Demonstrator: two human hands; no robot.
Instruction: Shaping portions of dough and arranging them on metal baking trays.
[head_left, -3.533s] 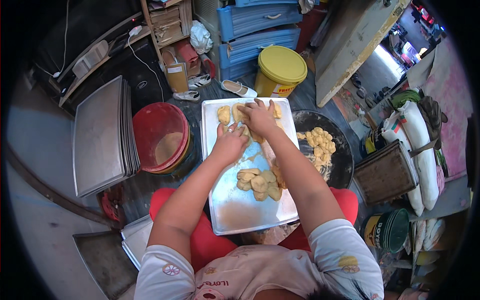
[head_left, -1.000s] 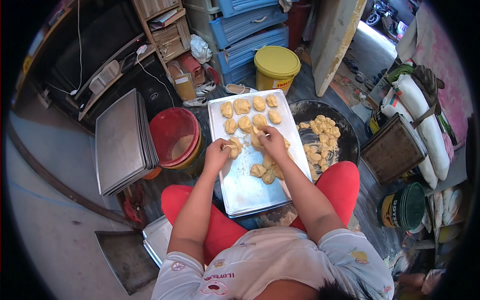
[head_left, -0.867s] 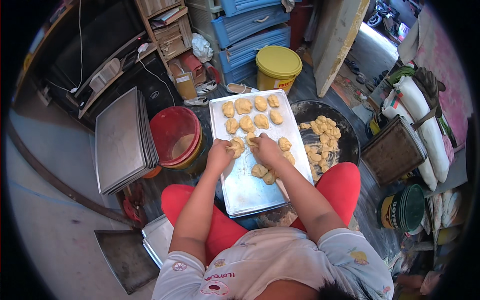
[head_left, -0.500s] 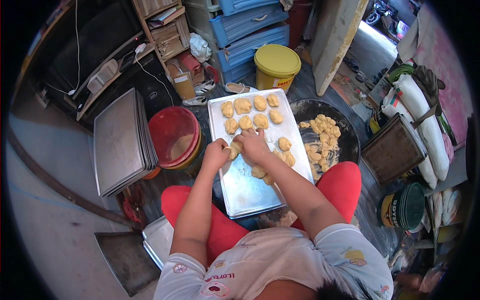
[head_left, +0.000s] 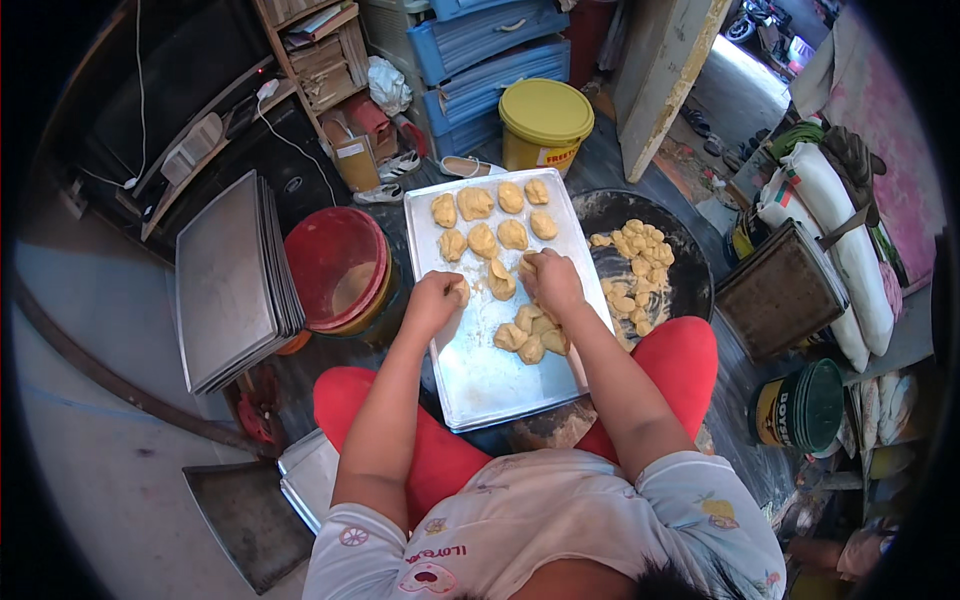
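A metal baking tray (head_left: 470, 385) lies in front of me, between my knees. Rows of lumpy yellowish dough pieces (head_left: 483, 240) cover its far half. At the tray's left edge my left hand (head_left: 434, 303) is closed round a small dough piece (head_left: 461, 291). My right hand (head_left: 556, 284) pinches another piece of dough (head_left: 528, 262) near the right side, its fingers partly hiding it. Between the hands rests a single dough piece (head_left: 501, 281), touching neither. Nearer to me sits a bunched cluster of dough (head_left: 532, 335).
Right of the tray, a black basin (head_left: 690, 275) holds many dough pieces. On the left stand a red tub (head_left: 310, 262) and a stack of metal trays (head_left: 225, 290). A lidded yellow bucket (head_left: 546, 115) is beyond the tray; a dark green bucket (head_left: 800, 405) stands at right.
My hands have moved apart, left hand to the tray's left edge, right hand rightward. The dough piece between them now shows on the tray, and the near cluster is more visible.
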